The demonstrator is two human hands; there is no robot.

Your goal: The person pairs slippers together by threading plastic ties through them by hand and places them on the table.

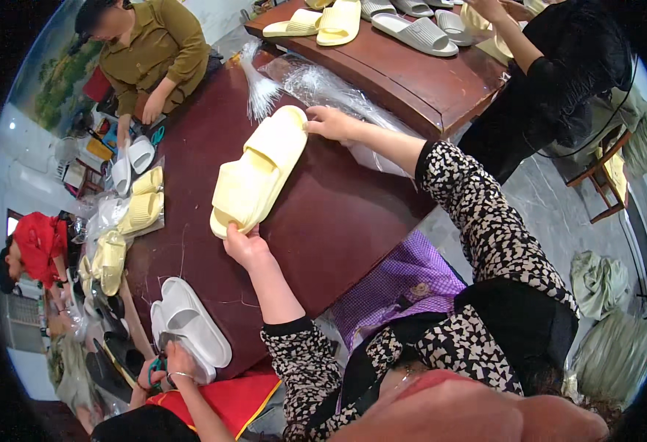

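Two yellow slippers [257,179] are held: near end pinched by the left hand [244,247], fingers curled; far end gripped lightly by the right hand [329,123], fingers half bent. White strings [261,92] are seen left of the right hand, white slippers [200,324] below-left of the left hand.

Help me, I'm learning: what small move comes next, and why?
Perhaps free the right hand for the bundle of thin white plastic strands: it lies just beyond the pale yellow, open-toed, rubbery slippers, whose near end the left hand holds.
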